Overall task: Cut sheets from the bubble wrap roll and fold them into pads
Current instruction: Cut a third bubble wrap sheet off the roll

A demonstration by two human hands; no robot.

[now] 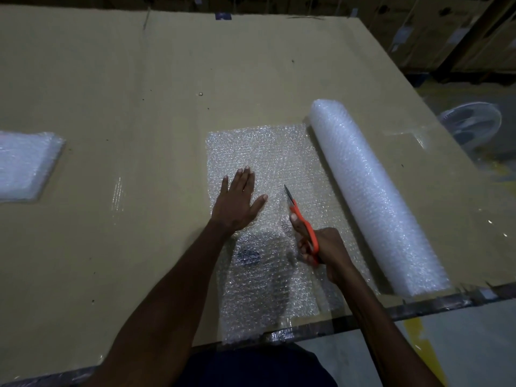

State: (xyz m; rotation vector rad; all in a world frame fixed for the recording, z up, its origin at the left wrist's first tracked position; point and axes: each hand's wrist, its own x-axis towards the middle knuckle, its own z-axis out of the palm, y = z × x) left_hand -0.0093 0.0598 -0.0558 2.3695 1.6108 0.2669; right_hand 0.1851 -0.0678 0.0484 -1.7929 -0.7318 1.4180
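Note:
A bubble wrap roll [374, 196] lies on the cardboard-covered table [139, 93], running from the middle right towards the near edge. An unrolled sheet [268, 152] spreads to its left and reaches the table's front edge. My left hand [237, 203] presses flat on the sheet, fingers spread. My right hand [324, 247] grips orange-handled scissors [303, 222], blades pointing away from me over the sheet, roughly midway along its length. A folded pad of bubble wrap [26, 166] rests at the far left.
The table's near edge, bound with dark tape [418, 308], runs close to my body. A white fan [472, 127] stands on the floor beyond the right edge. Stacked cardboard boxes [418, 32] fill the background.

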